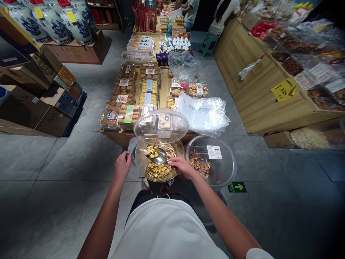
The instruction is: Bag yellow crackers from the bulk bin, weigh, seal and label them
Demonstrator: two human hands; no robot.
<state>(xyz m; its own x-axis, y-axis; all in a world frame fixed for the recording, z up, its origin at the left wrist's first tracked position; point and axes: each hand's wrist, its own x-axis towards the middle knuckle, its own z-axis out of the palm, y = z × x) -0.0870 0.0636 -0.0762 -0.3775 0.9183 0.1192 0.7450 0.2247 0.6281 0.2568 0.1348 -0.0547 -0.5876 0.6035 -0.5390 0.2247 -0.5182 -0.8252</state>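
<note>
My right hand (181,166) is closed on the handle of a metal scoop (157,155) loaded with small yellow snacks, held over a round clear bin (161,172) of the same snacks. The bin's clear lid (161,126) is tipped up behind it. Left of the bin, my left hand (122,166) pinches the edge of a thin clear plastic bag (136,156), holding it beside the scoop.
A second clear bin (215,162) with mixed snacks and a white label stands to the right. Behind lies a pile of plastic bags (202,113) and a long table of boxed pastries (126,97). Wooden counters (256,82) run along the right, cartons (40,108) along the left.
</note>
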